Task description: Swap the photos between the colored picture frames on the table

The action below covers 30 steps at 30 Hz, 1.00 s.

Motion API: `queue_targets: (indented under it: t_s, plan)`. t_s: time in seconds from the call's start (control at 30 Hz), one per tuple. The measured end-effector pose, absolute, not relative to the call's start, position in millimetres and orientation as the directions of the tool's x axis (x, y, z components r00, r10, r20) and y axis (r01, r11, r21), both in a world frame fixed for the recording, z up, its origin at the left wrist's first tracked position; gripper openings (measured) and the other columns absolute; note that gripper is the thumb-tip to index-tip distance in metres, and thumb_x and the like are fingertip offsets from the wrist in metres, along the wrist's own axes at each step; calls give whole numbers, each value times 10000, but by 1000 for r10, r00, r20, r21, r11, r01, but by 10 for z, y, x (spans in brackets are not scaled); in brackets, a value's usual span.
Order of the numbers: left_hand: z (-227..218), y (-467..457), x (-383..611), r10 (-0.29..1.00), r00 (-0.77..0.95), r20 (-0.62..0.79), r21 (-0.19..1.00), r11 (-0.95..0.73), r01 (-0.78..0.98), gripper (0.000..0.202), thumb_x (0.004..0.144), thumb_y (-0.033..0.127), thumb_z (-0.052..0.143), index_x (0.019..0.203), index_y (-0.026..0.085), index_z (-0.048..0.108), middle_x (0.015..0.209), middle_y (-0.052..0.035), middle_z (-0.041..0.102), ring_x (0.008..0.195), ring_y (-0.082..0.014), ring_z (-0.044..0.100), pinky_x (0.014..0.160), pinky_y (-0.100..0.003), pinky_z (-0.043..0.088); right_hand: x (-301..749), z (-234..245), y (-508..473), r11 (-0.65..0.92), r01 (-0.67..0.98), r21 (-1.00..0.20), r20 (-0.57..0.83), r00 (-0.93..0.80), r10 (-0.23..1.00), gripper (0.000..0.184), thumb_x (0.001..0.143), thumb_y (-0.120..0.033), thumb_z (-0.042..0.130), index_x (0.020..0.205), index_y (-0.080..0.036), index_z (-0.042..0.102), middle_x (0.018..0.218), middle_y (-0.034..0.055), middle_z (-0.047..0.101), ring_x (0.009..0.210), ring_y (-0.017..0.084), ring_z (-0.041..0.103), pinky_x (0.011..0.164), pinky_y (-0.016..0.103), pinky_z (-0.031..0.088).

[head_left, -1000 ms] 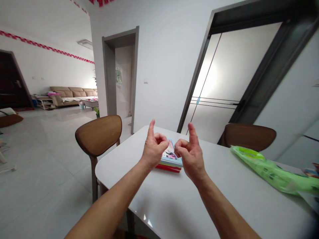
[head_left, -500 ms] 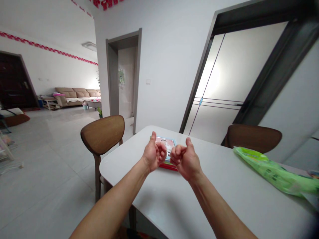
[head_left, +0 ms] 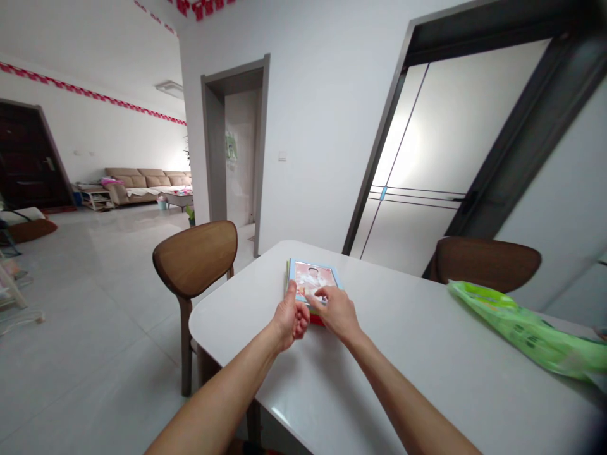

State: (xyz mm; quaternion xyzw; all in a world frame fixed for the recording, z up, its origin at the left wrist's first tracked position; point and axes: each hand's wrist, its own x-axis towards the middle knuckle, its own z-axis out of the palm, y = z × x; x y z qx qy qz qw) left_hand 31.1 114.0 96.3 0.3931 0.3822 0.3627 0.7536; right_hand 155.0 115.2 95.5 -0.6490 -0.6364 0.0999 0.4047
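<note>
1. 2 hands meet at a book stack [head_left: 313,278] on the bench's [head_left: 427,360] far end.
2. Right hand [head_left: 337,311] lies open atop it, apparently steadying the books.
3. Left hand [head_left: 290,316] curls at its near corner; grip unclear.

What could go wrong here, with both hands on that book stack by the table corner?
1. The book stack lies near the rounded far corner of the table; a push from the right hand might slide it off.
2. The books' edges sit staggered, so the top book may slip if the left hand lifts only the near end.
</note>
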Motion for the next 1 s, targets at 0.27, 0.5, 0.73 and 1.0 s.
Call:
queue_targets:
  t_s: [0.27,0.5,0.73,1.0]
  plan:
    - [478,1033,503,939,266,-220,917,292,-273,239,853,282,454,1039,134,481,979,-56,546,794,-159,563,675,-322,473,1599,751,898,275,875,-398,409,-99,907,201,588,-145,576,780,-203,595,823,40,574,845,196,483,773,338,312]
    - [761,469,431,965,215,151,972,-105,-208,256,725,224,530,963,137,568,832,-42,611,769,-194,567,664,-266,451,1750,897,392,175,530,-830,357,262,897,566,672,-461,512,1162,-191,424,1233,99,429,1118,232,385,887,385,326]
    - [898,-179,127,377,594,710,321,-925,204,421,687,201,499,1100,122,492,845,-105,608,707,-214,554,587,-301,455,1727,1123,-354,42,-503,-863,-95,244,965,513,721,-514,412,1115,-194,491,1025,72,612,899,238,575,724,362,460]
    - [478,-270,145,267,741,616,-4,-940,341,250,812,319,405,968,144,491,650,-22,580,523,-160,538,430,-247,384,1830,639,-400,-88,-401,-912,-170,174,970,424,709,-369,439,1057,-141,522,845,82,665,769,240,616,670,361,466]
